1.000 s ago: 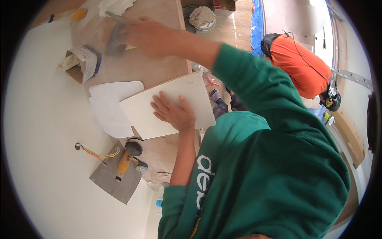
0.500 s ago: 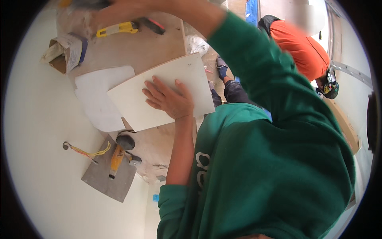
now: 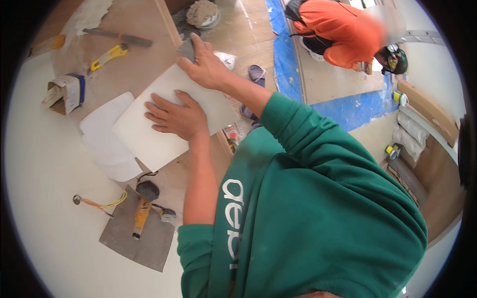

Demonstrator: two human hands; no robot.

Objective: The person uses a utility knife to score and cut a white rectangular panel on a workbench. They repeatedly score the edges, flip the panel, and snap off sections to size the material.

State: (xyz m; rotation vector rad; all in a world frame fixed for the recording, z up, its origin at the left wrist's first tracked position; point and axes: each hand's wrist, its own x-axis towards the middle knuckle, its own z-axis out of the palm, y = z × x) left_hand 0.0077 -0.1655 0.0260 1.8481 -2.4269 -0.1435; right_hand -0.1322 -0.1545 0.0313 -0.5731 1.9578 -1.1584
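A pale, flat rectangular panel lies at an angle across the bench. My left hand rests flat on it, fingers spread. At the panel's far edge, my right hand is closed around a grey hand tool whose exact kind is mostly hidden by the fingers. Thin white sheets lie partly under the panel. Beyond them are a yellow utility knife and a black-and-red tool.
A torn carton stands by the wall. A yellow-and-black power tool lies on a grey sheet near loose wires. A bucket sits beyond the bench. A co-worker in orange bends over near blue floor covering.
My right hand has come back from the far left of the bench to the panel's edge, now gripping the grey tool. My left hand stays on the panel. The view has shifted.
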